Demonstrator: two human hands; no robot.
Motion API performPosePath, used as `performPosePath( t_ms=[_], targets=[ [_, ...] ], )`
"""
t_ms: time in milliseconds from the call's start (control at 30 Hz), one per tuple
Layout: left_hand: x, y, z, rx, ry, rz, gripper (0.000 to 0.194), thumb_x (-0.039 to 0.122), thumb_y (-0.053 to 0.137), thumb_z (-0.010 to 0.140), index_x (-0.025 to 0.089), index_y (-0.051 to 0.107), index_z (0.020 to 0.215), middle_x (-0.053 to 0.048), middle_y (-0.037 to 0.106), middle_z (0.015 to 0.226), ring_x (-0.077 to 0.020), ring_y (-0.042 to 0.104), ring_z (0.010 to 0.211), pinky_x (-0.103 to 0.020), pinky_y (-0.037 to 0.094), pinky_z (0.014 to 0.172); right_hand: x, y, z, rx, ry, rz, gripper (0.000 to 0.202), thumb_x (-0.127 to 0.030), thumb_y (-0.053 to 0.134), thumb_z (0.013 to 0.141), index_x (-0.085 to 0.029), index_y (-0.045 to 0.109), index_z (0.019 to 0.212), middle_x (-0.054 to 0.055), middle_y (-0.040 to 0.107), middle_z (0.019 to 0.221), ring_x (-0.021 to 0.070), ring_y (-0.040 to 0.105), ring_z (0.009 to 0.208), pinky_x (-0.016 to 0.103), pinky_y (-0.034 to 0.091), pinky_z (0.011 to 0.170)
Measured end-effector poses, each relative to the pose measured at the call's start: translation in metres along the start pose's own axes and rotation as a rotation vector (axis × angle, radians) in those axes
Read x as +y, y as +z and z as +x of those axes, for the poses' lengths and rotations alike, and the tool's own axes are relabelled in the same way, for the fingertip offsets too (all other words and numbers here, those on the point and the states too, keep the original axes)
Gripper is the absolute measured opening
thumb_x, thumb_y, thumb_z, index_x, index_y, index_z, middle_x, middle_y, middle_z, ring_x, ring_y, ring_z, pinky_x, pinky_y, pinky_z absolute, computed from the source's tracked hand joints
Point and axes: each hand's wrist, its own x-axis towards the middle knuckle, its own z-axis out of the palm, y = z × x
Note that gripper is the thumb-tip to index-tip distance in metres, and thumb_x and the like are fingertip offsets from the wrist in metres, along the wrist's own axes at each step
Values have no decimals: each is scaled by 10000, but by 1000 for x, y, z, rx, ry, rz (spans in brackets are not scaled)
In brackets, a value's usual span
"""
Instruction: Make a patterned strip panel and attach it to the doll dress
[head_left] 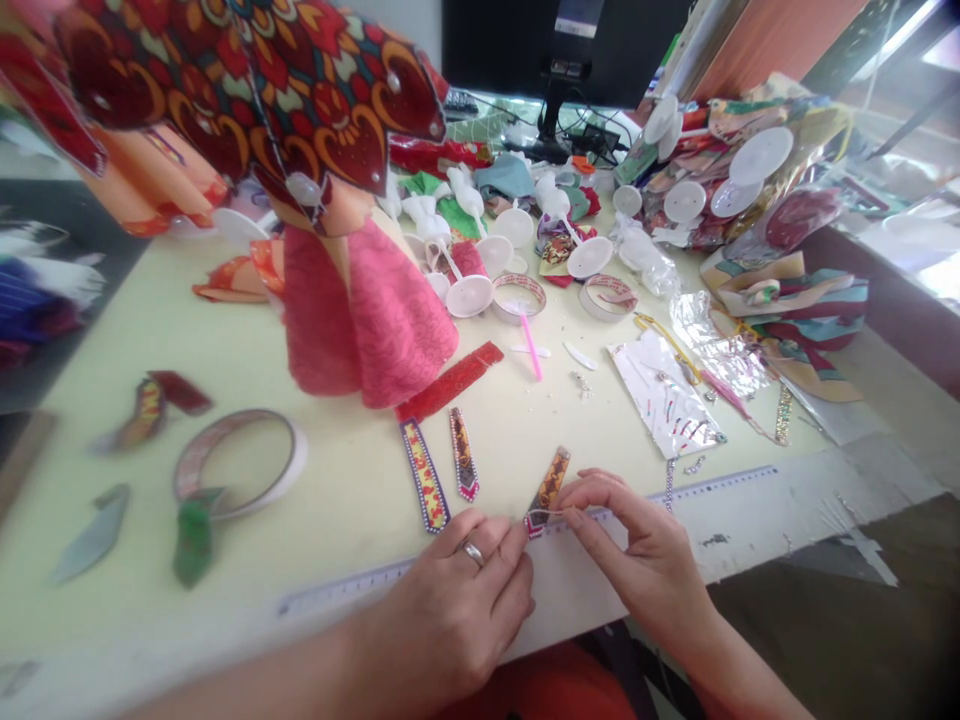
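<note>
A small patterned tie-shaped piece (551,482) lies on the table between my hands, with pink and white beading at its lower tip. My right hand (637,540) pinches a thin pale strand (553,513) between thumb and forefinger, just over that tip. Curled on the tip's left side is my left hand (472,590), a ring on one finger. Its fingertips are hidden, so whatever they grip does not show. Two more bead-edged tie-shaped pieces, one yellow (424,476) and one brown (463,455), lie beyond my left hand.
A ruler (345,588) runs under my hands along the near edge. A dressed figure in a pink skirt (360,310) stands at left, beside a tape roll (232,465). At right lies a card with trim strips (667,400). White stands (471,296) and fabric crowd the back before a monitor (555,60).
</note>
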Motion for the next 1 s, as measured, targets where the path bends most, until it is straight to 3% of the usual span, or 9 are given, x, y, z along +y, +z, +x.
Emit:
performPosePath(
  t_ms=[833,1000],
  targets=[
    [2,5,4,-8,-46,-9,285,261,545,872,59,617,1060,-172,627,1154,-300,533,1092,-464,392,961,3,-1,5,-18,-5,-22,100,-191,540,865,-217,604,793,18,643,791,187,605,841,329,485,750],
    [3,6,5,2,-57,-10,290,254,548,872,46,615,1063,-177,627,1149,-298,529,1096,-464,374,971,7,1,11,24,-109,-73,106,-137,541,857,-212,600,810,21,633,784,177,594,811,365,472,806]
  ],
)
